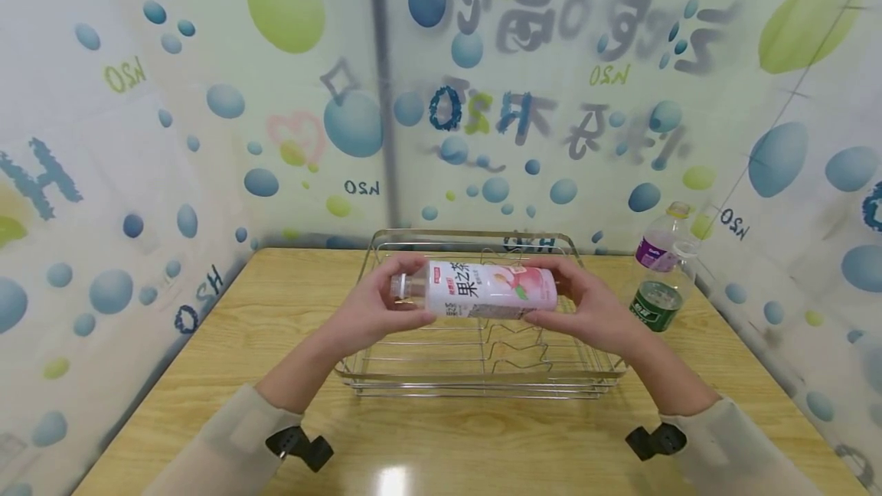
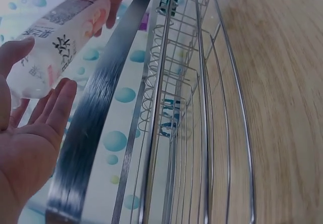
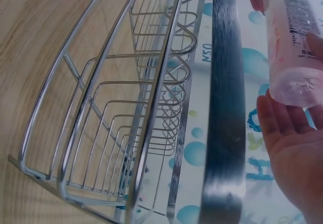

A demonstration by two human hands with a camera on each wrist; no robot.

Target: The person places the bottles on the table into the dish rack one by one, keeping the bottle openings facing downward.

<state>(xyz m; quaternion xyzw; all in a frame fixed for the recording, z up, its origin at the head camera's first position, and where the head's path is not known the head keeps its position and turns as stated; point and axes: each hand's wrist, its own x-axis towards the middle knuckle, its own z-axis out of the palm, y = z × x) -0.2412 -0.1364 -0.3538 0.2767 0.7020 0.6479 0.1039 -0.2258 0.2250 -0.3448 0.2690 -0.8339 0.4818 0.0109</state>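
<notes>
A clear plastic drink bottle (image 1: pixel 491 289) with a pink and white peach label lies sideways in the air between the two hands, over a metal wire rack (image 1: pixel 482 378). The left hand (image 1: pixel 379 305) grips its neck and shoulder end, with the white cap pointing left. At the base end, the right hand (image 1: pixel 594 306) holds the bottle between thumb and fingers. Both wrist views show the bottle above the rack's flat, shiny rim (image 3: pixel 222 108). In the left wrist view, the bottle (image 2: pixel 60 42) has its label partly covered by the hand.
Two more plastic bottles stand at the right of the wooden table (image 1: pixel 227 373): one with a purple label (image 1: pixel 654 254), and in front of it one with a green label (image 1: pixel 656 305). Patterned curtains (image 1: pixel 441 83) enclose the table at the back and both sides.
</notes>
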